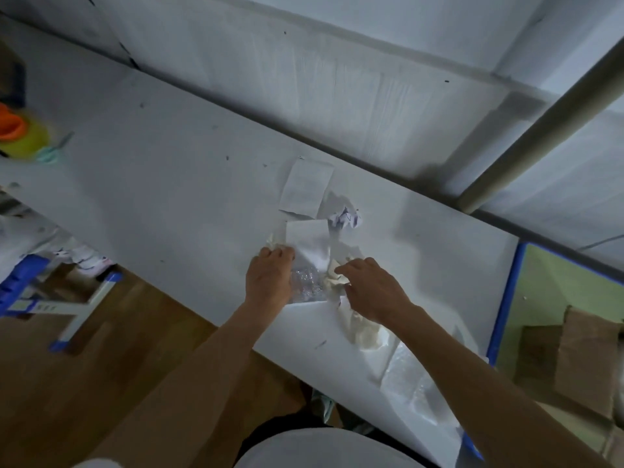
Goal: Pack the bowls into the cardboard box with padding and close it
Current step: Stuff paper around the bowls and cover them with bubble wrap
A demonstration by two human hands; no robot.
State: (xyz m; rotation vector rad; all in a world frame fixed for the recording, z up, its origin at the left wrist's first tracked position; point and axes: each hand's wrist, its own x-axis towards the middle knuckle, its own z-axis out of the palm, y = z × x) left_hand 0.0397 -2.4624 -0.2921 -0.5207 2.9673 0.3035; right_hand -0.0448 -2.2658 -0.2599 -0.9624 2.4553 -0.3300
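Your table [175, 184] is white; cream paper [363, 332], clear bubble wrap [305, 285] (glinting), orange and yellow cups [20, 133].

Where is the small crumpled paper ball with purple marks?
In the head view, the crumpled paper ball lies on the white table, right of centre, just beyond the right hand and beside the white paper sheet.

The left hand [268, 278] is covering whatever its curled fingertips are touching; the right hand [374, 292] is hiding part of the cream paper [337, 278]. At the left edge of the frame, blurred orange and yellow objects [20, 133] are getting cut off. Cardboard pieces [587, 359] at lower right are running past the edge.
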